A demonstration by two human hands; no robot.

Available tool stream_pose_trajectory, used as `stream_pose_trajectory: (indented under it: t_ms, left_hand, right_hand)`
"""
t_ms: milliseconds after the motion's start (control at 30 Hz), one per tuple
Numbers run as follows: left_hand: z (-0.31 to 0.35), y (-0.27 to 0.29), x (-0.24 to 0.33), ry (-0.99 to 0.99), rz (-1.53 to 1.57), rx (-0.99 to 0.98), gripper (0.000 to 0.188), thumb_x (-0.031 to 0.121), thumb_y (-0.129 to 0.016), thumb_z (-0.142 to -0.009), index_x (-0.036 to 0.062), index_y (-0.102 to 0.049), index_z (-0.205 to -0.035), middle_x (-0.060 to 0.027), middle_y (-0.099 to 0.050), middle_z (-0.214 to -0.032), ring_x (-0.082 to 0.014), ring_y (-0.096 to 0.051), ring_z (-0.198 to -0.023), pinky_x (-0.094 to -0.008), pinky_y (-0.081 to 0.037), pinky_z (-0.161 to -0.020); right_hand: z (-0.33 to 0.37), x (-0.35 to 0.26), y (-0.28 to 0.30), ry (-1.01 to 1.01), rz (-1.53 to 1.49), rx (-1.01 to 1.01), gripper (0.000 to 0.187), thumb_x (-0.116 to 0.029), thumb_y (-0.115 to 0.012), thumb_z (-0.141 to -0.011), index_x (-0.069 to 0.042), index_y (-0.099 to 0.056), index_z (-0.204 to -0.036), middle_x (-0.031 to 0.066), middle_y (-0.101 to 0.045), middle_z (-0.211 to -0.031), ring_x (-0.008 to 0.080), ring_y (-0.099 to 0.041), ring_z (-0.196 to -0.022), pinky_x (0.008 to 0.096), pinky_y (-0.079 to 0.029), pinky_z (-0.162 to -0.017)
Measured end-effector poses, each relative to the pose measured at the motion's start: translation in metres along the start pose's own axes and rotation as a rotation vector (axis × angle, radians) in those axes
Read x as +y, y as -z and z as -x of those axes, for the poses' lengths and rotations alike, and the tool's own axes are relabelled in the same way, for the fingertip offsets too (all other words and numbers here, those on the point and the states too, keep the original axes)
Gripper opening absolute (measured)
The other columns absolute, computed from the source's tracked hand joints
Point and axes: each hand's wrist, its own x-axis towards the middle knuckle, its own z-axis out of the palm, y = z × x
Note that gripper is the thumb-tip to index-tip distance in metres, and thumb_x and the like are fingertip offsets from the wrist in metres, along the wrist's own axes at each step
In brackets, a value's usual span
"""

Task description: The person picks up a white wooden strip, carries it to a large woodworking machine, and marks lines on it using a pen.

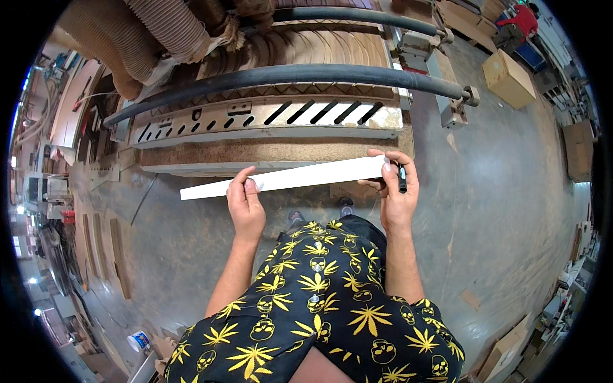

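A long narrow white strip of board (306, 176) spans between my two hands, its right end a little higher in the picture. My left hand (246, 207) grips it left of its middle, thumb on top and fingers behind. At the right end my right hand (399, 191) is closed round the strip. A short black cylinder, like a marker pen (402, 179), is also tucked in the fingers of that hand. The strip is held in the air in front of a dusty machine (268, 124) with a slotted metal edge.
Black padded rollers (294, 75) cross the machine, with ribbed hoses (172, 32) at its upper left. A cardboard box (509, 79) stands on the floor at far right, near a person in red (525, 22). Wooden strips (119, 258) and a white bucket (138, 341) are at left.
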Motion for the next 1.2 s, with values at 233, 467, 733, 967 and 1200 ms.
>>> stream_pose_trajectory:
  t_ms: [233,467,733,967,1200]
  left_hand:
    - [-0.004,-0.001,0.013,-0.130,-0.128,-0.075,0.026,0.007,-0.051,-0.107,0.0022,-0.064,-0.129,-0.0029,-0.061,-0.088,-0.0137,-0.055,-0.083,-0.0293,-0.047,-0.082]
    - [-0.006,0.004,0.021,-0.042,-0.179,-0.200,0.024,0.012,-0.056,-0.105,0.0056,-0.068,-0.125,-0.0048,-0.062,-0.086,-0.0184,-0.057,-0.087,-0.0330,-0.044,-0.085]
    - [-0.012,0.006,0.022,-0.182,-0.393,-0.346,0.053,0.035,-0.081,-0.085,0.0151,-0.068,-0.132,-0.0064,-0.060,-0.105,-0.0243,-0.057,-0.102,-0.0427,-0.033,-0.100]
    - [-0.019,0.010,0.021,-0.243,-0.445,-0.421,0.072,0.048,-0.085,-0.076,0.0157,-0.066,-0.136,-0.0099,-0.056,-0.112,-0.0290,-0.051,-0.113,-0.0460,-0.029,-0.107]
    - [-0.038,0.026,0.016,-0.148,-0.222,-0.518,0.062,0.044,-0.088,-0.073,0.0127,-0.074,-0.124,-0.0109,-0.056,-0.101,-0.0287,-0.056,-0.097,-0.0418,-0.046,-0.090]
  right_hand:
    - [-0.001,-0.003,-0.003,0.014,0.032,-0.010,0.015,-0.011,-0.049,-0.109,-0.005,-0.053,-0.122,0.0176,-0.067,-0.126,0.0210,-0.071,-0.099,0.0362,-0.067,-0.079]
    - [0.002,-0.001,-0.006,0.022,0.088,-0.023,0.014,-0.010,-0.049,-0.109,-0.005,-0.053,-0.121,0.0160,-0.065,-0.127,0.0191,-0.069,-0.102,0.0359,-0.067,-0.081]
    - [0.003,-0.001,-0.012,0.012,0.122,-0.025,0.015,-0.012,-0.051,-0.108,-0.005,-0.054,-0.121,0.0184,-0.067,-0.126,0.0209,-0.071,-0.100,0.0370,-0.067,-0.079]
    - [0.004,0.006,-0.016,-0.042,0.045,-0.052,0.016,-0.009,-0.050,-0.108,-0.004,-0.053,-0.123,0.0198,-0.066,-0.127,0.0220,-0.070,-0.101,0.0372,-0.067,-0.080]
    - [0.005,0.016,-0.016,-0.115,-0.064,-0.033,0.017,-0.006,-0.049,-0.107,-0.004,-0.053,-0.124,0.0212,-0.066,-0.128,0.0243,-0.071,-0.102,0.0372,-0.067,-0.080]
